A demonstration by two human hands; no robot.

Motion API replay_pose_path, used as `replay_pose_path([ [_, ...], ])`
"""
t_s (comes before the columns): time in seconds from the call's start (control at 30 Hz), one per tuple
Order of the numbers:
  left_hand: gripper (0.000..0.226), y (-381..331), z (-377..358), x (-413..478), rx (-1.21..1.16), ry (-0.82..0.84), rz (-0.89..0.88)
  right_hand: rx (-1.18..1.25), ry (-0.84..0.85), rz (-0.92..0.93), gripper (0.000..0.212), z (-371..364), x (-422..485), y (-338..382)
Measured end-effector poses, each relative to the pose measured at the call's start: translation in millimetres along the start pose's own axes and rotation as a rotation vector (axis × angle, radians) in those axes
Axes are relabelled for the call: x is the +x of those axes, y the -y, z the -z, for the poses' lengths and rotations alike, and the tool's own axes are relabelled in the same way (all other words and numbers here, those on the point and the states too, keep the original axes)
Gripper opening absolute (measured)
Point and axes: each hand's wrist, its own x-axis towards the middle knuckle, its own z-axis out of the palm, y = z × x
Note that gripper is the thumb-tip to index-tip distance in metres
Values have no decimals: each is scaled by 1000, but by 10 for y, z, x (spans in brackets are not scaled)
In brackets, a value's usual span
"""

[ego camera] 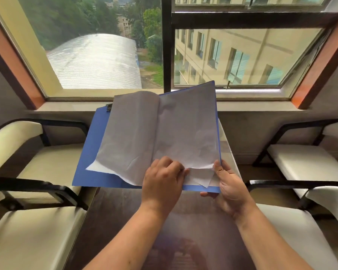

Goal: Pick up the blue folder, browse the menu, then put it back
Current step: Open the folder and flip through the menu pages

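Note:
The blue folder (90, 152) is held open above the table, tilted toward me, with white menu pages (164, 133) spread across it. A black clip (108, 108) shows at its top left edge. My right hand (230, 190) grips the folder's lower right corner, thumb on top and fingers underneath. My left hand (162, 184) rests on the lower edge of the pages, its fingers pinching a creased sheet near the bottom. The print on the pages is too faint to read.
A dark glossy table (183, 230) lies below the folder and runs to a window sill (66, 106). Cream-cushioned chairs with black arms stand on both sides, two at the left (33, 221) and two at the right (300, 164).

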Motion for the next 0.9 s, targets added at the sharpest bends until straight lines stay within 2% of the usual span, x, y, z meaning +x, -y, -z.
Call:
replay_pose_path([
  [0.1,19,59,8,30,-138,-114,139,19,-1,16,25,45,11,37],
  [0.27,35,300,116,108,-507,-325,718,60,-1,23,33,145,25,100],
  [0.33,34,436,129,134,-601,-404,895,60,-12,29,36,153,28,125],
  [0.4,27,538,121,132,-609,-450,956,58,-17,34,36,149,24,147],
  [0.5,21,596,96,103,-543,-483,932,51,-25,32,38,129,25,158],
  [0.63,28,608,84,48,-460,-465,856,33,-66,10,31,129,40,139],
  [0.73,66,603,62,-40,-514,-368,906,48,-79,-5,33,149,53,146],
  [0.83,94,636,-18,-119,-538,-170,1111,59,-83,-10,34,151,56,157],
  [0.9,99,665,-31,-109,-759,-85,1312,58,-84,-12,34,159,55,157],
])
